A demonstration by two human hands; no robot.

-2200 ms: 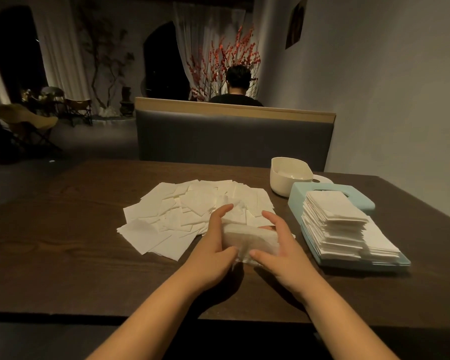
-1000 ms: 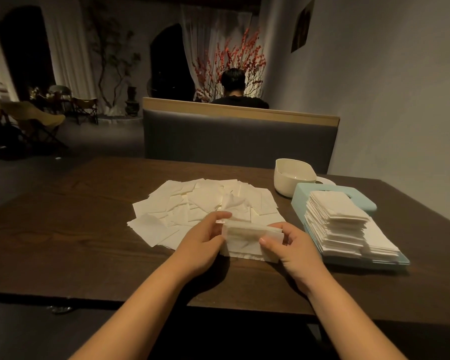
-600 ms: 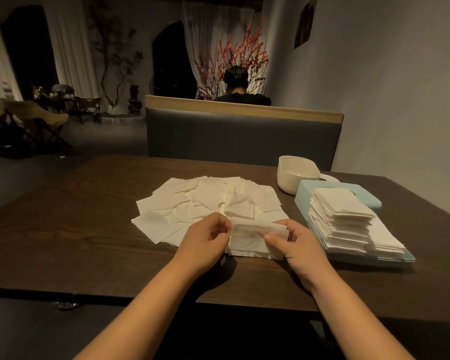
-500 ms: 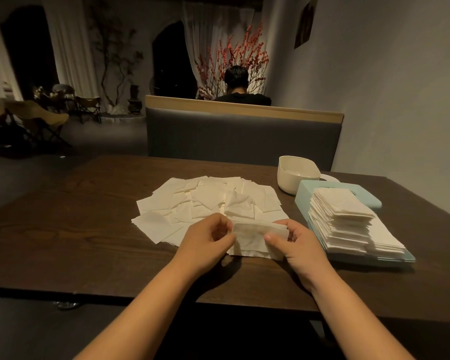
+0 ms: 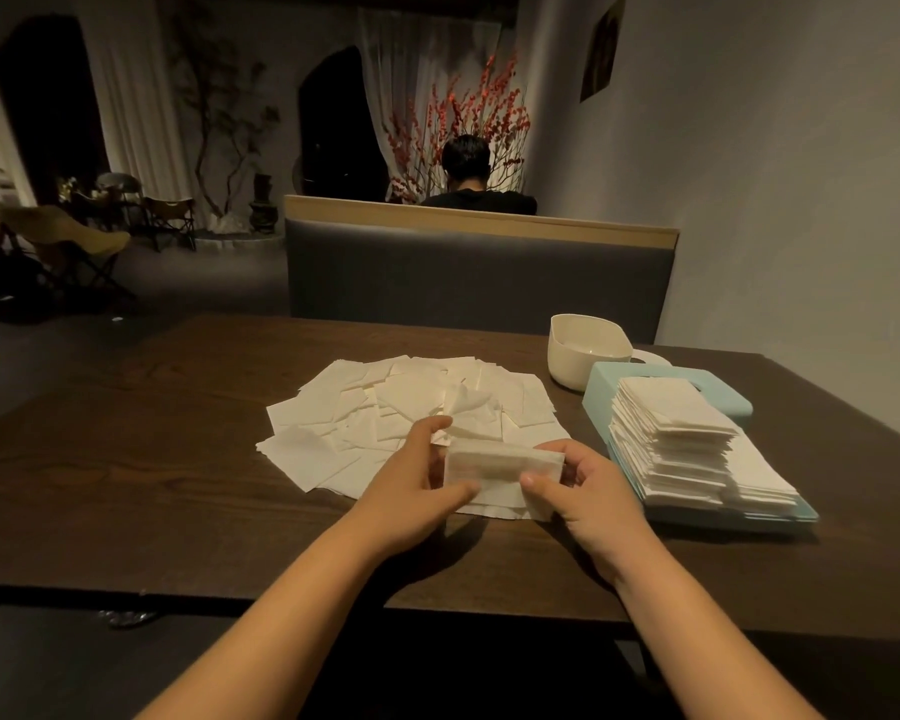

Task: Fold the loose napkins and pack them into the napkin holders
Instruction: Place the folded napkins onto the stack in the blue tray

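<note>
hands meet over the dark wooden surface [image 5: 126,459]: our left hand [image 5: 411,485] and right hand [image 5: 583,491] each pinch an end of a folded white paper napkin [image 5: 500,462], raised just above the loose white napkin pile [image 5: 385,407]. beside it, a stack of folded white napkins [image 5: 681,444] fills the pale blue plastic holder [image 5: 609,381].

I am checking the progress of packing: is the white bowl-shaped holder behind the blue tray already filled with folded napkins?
No, the white holder shows only its bare inside, while the folded napkins are stacked on the blue tray.
</note>
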